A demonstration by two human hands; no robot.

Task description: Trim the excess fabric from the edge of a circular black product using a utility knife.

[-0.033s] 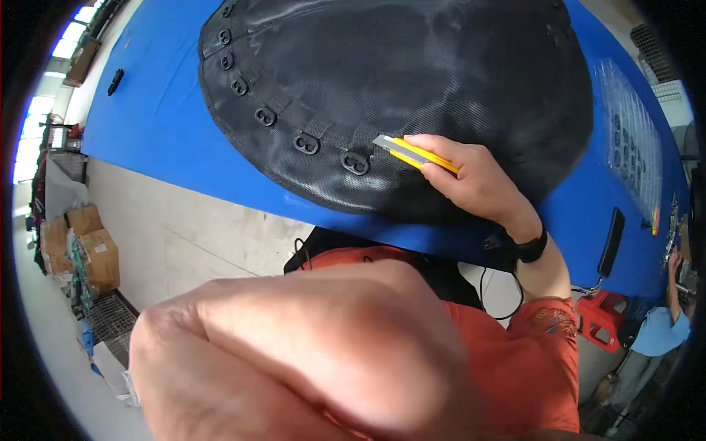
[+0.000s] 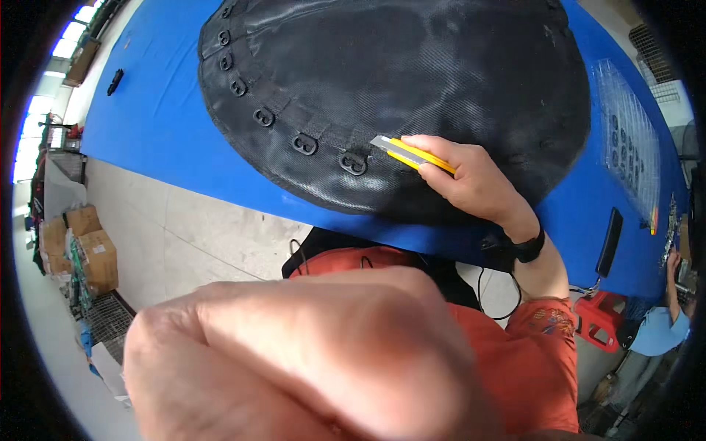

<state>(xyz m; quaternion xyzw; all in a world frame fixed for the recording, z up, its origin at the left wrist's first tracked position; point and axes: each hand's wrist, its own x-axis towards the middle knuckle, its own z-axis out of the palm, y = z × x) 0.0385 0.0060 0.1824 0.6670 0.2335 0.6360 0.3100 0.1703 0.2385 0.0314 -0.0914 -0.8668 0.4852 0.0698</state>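
My right hand (image 2: 467,173) grips a yellow utility knife (image 2: 415,153), its blade out and pointing left. The knife is over a large rounded black fabric piece (image 2: 353,70) lying on the blue-covered table. Just left of the blade sits a black plastic buckle (image 2: 353,163) on a short strap. Several like it, among them another black buckle (image 2: 304,144), run along the fabric's left edge. Close up and blurred, my left arm (image 2: 243,331) is bent across the bottom. Its far end, my left hand (image 2: 397,345), shows no distinct fingers.
On the blue table (image 2: 147,125), a small black object (image 2: 115,81) lies at the far left. Toward the right are clear plastic packaging (image 2: 629,140) and a long black strip (image 2: 609,242). Cardboard boxes (image 2: 95,253) stand on the floor at left. A co-worker (image 2: 658,334) is at right.
My bent left arm has shifted slightly down. The view has shifted a little; the right hand keeps its hold on the knife at nearly the same place.
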